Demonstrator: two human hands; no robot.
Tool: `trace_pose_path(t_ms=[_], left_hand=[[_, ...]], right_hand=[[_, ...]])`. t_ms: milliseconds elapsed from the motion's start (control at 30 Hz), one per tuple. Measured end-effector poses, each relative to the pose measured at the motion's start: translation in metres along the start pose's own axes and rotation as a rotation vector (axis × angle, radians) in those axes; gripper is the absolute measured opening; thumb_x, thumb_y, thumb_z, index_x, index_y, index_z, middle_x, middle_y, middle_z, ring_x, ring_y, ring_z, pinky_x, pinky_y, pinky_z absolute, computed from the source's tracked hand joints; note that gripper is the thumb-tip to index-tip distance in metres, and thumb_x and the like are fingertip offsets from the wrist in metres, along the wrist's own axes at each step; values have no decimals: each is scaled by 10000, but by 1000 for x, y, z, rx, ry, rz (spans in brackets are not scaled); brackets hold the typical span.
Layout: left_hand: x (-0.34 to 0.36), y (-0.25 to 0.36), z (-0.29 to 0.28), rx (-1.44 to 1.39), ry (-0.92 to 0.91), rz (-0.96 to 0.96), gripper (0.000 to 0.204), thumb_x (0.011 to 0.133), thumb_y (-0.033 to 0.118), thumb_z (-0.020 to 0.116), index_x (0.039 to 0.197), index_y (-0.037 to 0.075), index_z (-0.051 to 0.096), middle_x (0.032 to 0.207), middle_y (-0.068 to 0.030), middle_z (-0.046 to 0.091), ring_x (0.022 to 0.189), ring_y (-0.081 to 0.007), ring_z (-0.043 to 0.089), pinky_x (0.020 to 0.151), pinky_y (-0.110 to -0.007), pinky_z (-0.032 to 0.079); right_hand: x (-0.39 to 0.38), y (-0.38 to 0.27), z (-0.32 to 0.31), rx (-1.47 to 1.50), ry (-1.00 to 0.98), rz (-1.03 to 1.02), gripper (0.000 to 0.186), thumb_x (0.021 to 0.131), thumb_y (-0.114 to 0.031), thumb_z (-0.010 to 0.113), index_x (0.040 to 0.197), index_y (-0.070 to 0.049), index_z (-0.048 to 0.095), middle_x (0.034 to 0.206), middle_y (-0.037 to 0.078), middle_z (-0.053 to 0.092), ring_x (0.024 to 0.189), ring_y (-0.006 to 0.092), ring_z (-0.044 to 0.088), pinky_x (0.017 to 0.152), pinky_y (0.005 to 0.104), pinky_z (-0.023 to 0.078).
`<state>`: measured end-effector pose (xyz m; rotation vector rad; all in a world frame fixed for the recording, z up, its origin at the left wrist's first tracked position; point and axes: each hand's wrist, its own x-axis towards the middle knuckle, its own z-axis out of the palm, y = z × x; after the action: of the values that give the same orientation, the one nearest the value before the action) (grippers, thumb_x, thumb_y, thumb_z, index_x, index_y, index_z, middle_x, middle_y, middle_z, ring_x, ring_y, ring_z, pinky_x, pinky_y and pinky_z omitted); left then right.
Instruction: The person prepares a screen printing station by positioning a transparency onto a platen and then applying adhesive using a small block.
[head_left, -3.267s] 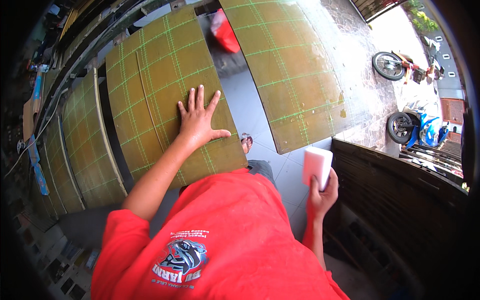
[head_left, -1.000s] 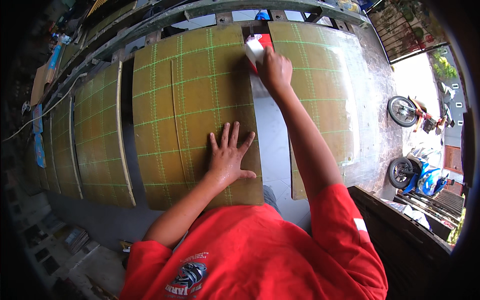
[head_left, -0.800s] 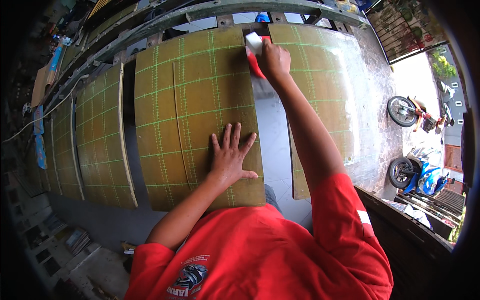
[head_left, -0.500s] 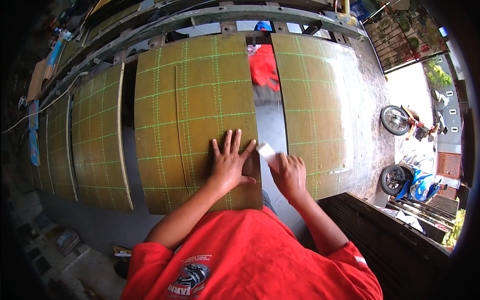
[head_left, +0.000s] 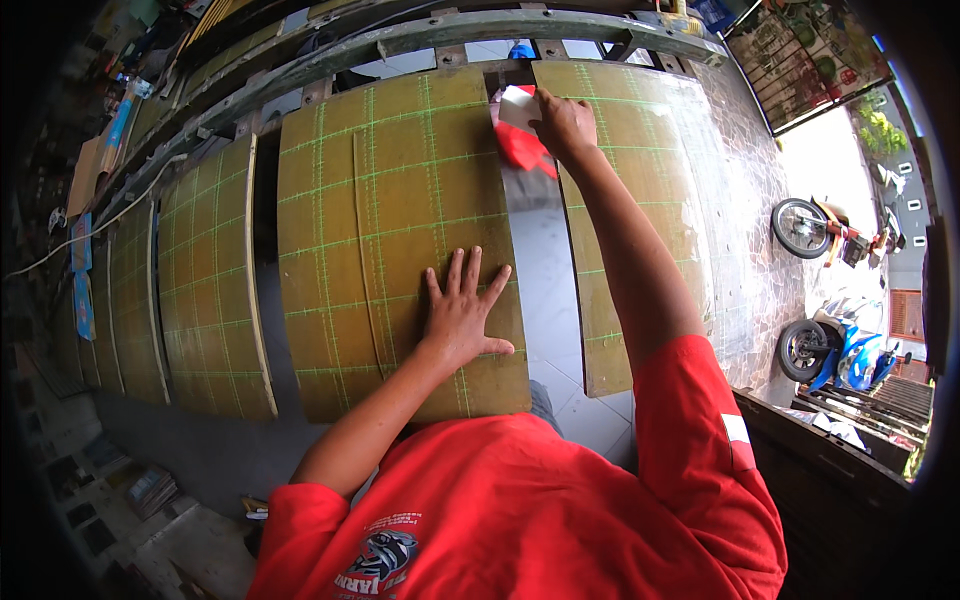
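My left hand [head_left: 460,315] lies spread on an olive board [head_left: 385,175] ruled with green grid lines, close to its right edge. At the far end of the narrow gap between this board and a second gridded board [head_left: 615,200], my right hand [head_left: 565,125] grips a pale, flat block [head_left: 518,105], held at or just beside the boards' edges. A red and grey shape [head_left: 520,148] shows blurred in the gap beneath it; I cannot make out what it is.
More gridded boards [head_left: 205,280] stand in a row at the left, with a loose white cable [head_left: 80,240]. A metal rail [head_left: 480,35] runs behind. At the right are a red motorbike [head_left: 840,230], a blue motorbike [head_left: 855,355] and a dark panel [head_left: 810,455] below them.
Since half a second ago, my right hand has moved forward along the gap, from beside my left hand to the far end, carrying the block. My left hand stays spread on the board.
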<state>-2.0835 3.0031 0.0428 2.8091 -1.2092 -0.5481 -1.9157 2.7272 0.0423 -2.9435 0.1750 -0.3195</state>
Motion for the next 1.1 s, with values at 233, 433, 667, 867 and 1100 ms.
trace_pose_path(t_ms=[233, 433, 667, 867, 1100], left_hand=[[0, -1, 6, -30, 15, -28, 1221, 526, 749, 726, 1527, 249, 237, 1576, -232, 80, 1453, -438, 75, 1074, -720, 137], [0, 2, 4, -50, 21, -24, 1244, 513, 729, 758, 1529, 253, 222, 1577, -226, 85, 1455, -430, 79, 1080, -717, 123], [1, 2, 4, -6, 2, -13, 1240, 536, 752, 733, 1535, 250, 196, 1573, -242, 78, 1451, -442, 74, 1089, -697, 149], [0, 2, -15, -34, -79, -15, 1168, 596, 703, 741, 1527, 227, 222, 1569, -236, 100, 1449, -434, 93, 1094, -688, 165], [31, -31, -42, -109, -155, 21, 981, 672, 514, 794, 1479, 191, 338, 1531, -181, 251, 1404, -381, 260, 1110, -662, 188]], right_hand=[[-134, -20, -16, -34, -46, -198, 247, 841, -229, 643, 1023, -114, 522, 794, 91, 633, 852, 273, 621, 760, 412, 422], [-287, -48, -77, 114, -191, -102, 215, 792, -143, 667, 969, -105, 550, 813, 62, 648, 834, 247, 611, 753, 391, 408], [-431, -63, -132, 1390, -151, 762, 321, 865, -28, 659, 1153, 47, 540, 986, 46, 614, 917, 112, 569, 827, 259, 463], [-557, -60, -25, 2032, 224, 1718, 323, 848, -196, 594, 1106, -14, 524, 956, 75, 598, 852, 206, 585, 764, 339, 463], [-437, -49, 163, 2667, 53, 1416, 259, 861, -192, 495, 1058, -36, 557, 986, 111, 621, 856, 268, 598, 755, 403, 497]])
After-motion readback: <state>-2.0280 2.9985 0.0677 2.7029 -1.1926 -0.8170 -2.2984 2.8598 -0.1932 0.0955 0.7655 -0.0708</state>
